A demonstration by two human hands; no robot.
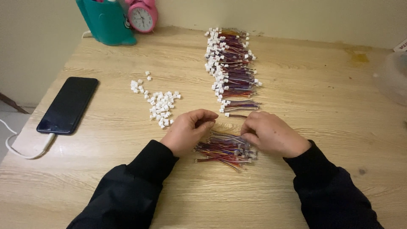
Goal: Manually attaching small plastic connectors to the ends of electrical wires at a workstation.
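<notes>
Hands low at centre of the wooden desk (296, 93), both in black sleeves. Left hand (186, 132) is curled, thumb and fingertips pinched together at its upper right edge; whatever sits in the pinch is too small to make out. Right hand (273, 133) lies knuckles up, fingers bent down onto the loose wire bundle (224, 150), gripping strands at the bundle's upper right. The two hands are near each other but not touching, with the bundle between and just below them, at 6 o'clock from desk centre.

Bundle: short multicoloured leads, red, purple and yellow, lying roughly left to right, some ends splayed toward the near edge.

At 12 o'clock from the hands, a long row of finished wire leads (231, 63) runs away toward the wall, white plugs lined along its left side. Its nearest pieces lie just beyond the fingertips.

At 10 o'clock, a scatter of loose white connector housings (161, 106), near the left hand, apart from it.

At 9 o'clock, well apart, a black smartphone (68, 104) lies face up, white charging cable (17, 146) plugged into its near end.

Far left corner: teal container (108, 23) with pink alarm clock (142, 16) just beside it. Far right edge: clear plastic tub (392, 76), partly out of view.

Nothing lies between hands and bundle.
</notes>
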